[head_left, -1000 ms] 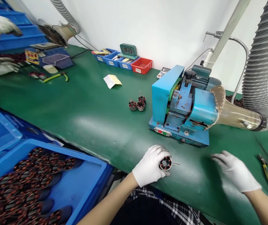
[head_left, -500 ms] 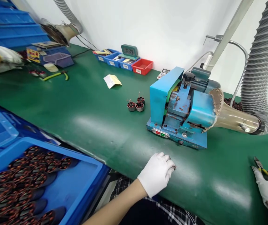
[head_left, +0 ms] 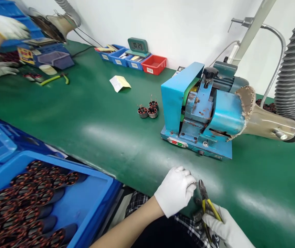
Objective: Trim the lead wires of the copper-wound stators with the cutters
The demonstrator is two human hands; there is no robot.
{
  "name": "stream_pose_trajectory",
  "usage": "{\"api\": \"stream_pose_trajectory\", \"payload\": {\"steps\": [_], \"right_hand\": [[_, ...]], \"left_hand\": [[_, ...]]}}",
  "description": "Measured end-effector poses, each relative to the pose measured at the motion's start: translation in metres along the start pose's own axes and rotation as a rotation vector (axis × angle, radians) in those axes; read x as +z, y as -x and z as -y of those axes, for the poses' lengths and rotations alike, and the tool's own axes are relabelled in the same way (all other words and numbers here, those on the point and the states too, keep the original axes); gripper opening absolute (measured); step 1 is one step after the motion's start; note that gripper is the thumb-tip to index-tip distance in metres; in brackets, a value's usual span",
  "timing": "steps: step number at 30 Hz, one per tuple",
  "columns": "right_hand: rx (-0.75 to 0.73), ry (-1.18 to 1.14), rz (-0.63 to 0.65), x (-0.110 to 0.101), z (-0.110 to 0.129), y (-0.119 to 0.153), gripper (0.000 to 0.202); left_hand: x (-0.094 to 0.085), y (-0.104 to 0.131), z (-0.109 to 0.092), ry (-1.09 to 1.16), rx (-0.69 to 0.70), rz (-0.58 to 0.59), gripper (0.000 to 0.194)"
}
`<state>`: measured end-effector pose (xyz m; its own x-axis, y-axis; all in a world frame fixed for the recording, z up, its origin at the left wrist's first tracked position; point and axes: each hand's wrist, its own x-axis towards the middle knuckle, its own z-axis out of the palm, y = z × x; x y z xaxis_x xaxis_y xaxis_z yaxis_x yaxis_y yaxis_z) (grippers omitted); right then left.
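Note:
My left hand (head_left: 177, 191), in a white glove, is closed over the front edge of the bench. A thin wire end pokes out past its fingertips; whatever else it grips is hidden under the glove. Just to the right, my gloved right hand (head_left: 223, 224) is wrapped round diagonal cutters (head_left: 206, 201) with yellow handles. Their dark jaws point up and stand close beside the wire at my left fingertips. Three copper-wound motor stators (head_left: 152, 112) stand together on the green bench (head_left: 103, 137), left of a blue machine (head_left: 175, 103).
A blue bin (head_left: 85, 206) of several wound stators sits at lower left. The machine joins a ribbed grey hose (head_left: 293, 62). Small blue trays, a red tray (head_left: 154, 65) and a clock (head_left: 138, 45) line the wall. At far left are a co-worker's gloved hands (head_left: 8, 27) and green-handled cutters (head_left: 53, 79).
My right hand has brought the cutters from the far right to beside my left hand. My left hand stays nearly in place. One of the co-worker's hands shows higher up.

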<state>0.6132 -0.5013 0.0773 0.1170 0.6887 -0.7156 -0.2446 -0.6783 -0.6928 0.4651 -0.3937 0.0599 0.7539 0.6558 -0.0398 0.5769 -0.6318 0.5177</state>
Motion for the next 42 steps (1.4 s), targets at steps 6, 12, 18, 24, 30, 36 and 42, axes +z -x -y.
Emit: {"api": "stream_pose_trajectory", "payload": {"steps": [6, 12, 18, 24, 30, 36, 42], "right_hand": [[0.017, 0.117, 0.064, 0.004, 0.002, 0.0, 0.045], [-0.079, 0.155, -0.115, 0.012, -0.013, -0.005, 0.044], [-0.075, 0.052, -0.285, 0.007, -0.033, -0.007, 0.041], [-0.015, -0.287, -0.168, 0.005, -0.038, -0.004, 0.041], [-0.032, -0.665, 0.252, 0.018, -0.025, -0.013, 0.028], [-0.24, -0.934, 0.169, -0.003, 0.012, -0.058, 0.023], [-0.601, -0.682, -0.549, -0.142, 0.044, -0.068, 0.025]], "left_hand": [[-0.004, 0.0, -0.001, -0.015, 0.0, 0.023, 0.018], [-0.004, 0.0, 0.001, -0.018, 0.023, 0.032, 0.017], [-0.005, 0.001, 0.001, -0.013, 0.032, 0.034, 0.016], [-0.004, 0.007, 0.003, 0.001, 0.055, -0.015, 0.015], [-0.013, 0.012, 0.028, 0.052, -0.063, -0.182, 0.016], [-0.036, 0.029, 0.051, 0.058, -0.033, -0.381, 0.01], [-0.035, 0.039, 0.052, 0.005, -0.008, -0.18, 0.004]]}}
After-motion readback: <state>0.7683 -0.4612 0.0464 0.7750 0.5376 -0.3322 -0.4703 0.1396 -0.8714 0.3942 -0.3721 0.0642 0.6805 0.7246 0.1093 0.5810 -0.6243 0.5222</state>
